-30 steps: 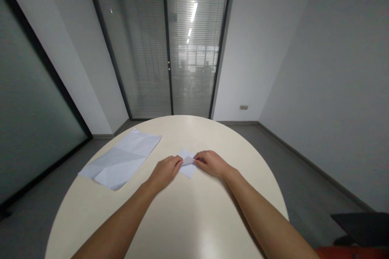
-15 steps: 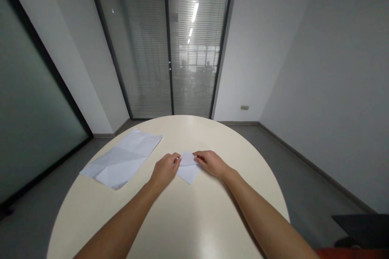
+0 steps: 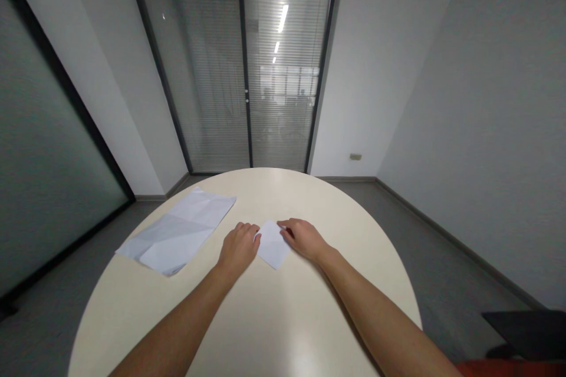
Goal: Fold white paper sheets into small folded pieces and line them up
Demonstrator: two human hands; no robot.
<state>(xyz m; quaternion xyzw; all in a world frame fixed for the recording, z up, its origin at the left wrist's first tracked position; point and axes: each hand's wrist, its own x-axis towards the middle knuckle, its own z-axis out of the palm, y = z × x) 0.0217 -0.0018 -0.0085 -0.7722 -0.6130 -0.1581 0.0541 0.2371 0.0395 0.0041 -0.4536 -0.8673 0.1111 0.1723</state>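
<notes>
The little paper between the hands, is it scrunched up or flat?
Flat: the little paper looks like a smooth diamond on the table, with no flap raised. Whether it has layers underneath, I cannot tell.

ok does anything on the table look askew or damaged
Mildly: the large, creased white paper lies askew on the left of the round cream table, its left corner by the edge. The small white paper between the left hand and right hand looks nearly flat; no spill shows.

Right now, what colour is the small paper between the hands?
The small paper is white, faintly bluish; head view.
</notes>
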